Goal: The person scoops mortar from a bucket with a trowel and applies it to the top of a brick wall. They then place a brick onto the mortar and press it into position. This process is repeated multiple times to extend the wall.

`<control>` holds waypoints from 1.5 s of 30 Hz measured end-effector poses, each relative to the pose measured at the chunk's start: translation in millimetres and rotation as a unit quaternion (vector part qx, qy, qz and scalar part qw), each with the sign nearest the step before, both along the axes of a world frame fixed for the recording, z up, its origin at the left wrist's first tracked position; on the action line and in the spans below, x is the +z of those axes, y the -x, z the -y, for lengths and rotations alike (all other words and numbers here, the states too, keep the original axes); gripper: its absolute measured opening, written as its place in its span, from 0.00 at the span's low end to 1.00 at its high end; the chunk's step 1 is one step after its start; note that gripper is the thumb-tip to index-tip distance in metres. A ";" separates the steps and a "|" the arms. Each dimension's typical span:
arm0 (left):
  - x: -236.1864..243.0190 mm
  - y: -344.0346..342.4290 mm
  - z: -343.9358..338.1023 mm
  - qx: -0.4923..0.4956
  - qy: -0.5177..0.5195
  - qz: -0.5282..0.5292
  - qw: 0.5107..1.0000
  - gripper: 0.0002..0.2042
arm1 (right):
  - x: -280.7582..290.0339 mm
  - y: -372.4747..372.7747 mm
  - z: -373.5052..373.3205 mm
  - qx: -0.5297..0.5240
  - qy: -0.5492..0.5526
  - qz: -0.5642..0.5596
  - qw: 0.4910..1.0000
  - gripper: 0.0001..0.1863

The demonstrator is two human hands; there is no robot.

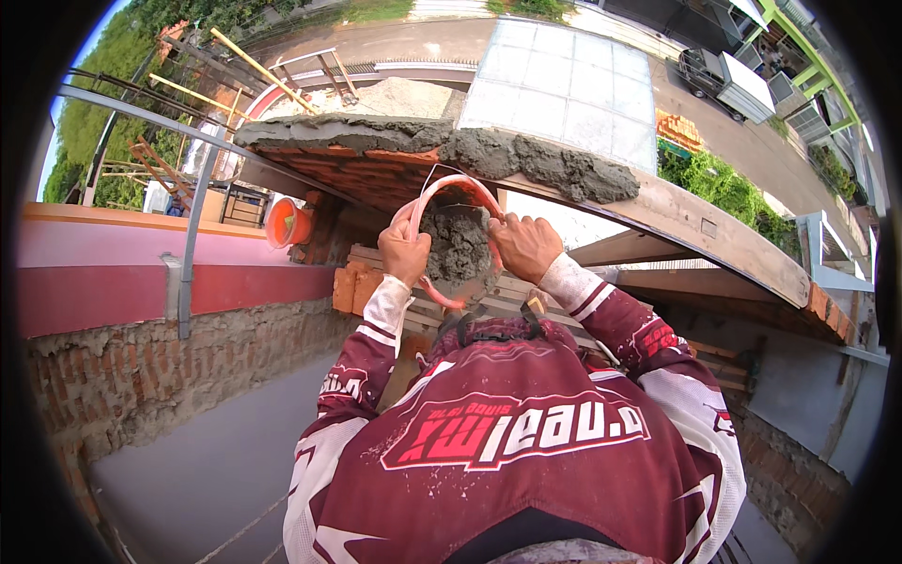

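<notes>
Both my hands hold a reddish-orange bucket (455, 183) by its rim, just on my side of the brick wall. My left hand (405, 249) is closed over the left of the rim, and my right hand (526, 246) grips the right of it. Wet grey mortar (460, 246) lies inside the bucket, whose mouth is turned toward me. A thin wire handle stands up beyond the rim. Along the top of the brick wall (376, 167) runs a rough bed of grey mortar (545, 167), close beyond the bucket.
A second orange bucket (287, 224) sits at the left by the pink and red wall (254, 287). Orange bricks (357, 286) are stacked below my left hand. A metal pole (195, 226) rises at the left. A long wooden board (707, 228) extends right from the mortar.
</notes>
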State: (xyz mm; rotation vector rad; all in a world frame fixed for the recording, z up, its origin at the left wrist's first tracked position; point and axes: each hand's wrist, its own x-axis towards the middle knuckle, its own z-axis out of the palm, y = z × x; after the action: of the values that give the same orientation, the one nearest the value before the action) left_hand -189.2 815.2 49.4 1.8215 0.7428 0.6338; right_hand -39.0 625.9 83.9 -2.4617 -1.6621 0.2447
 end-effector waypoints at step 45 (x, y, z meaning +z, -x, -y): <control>8.7 0.0 26.1 0.030 -0.026 0.062 0.997 0.08 | -28.0 3.5 40.7 0.049 -0.076 0.000 0.996 0.19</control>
State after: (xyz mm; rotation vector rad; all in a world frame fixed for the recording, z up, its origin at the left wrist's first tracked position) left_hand -189.2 789.0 58.1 1.7937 0.7049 0.8048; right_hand -42.6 585.2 55.9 -2.2735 -1.7344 0.1256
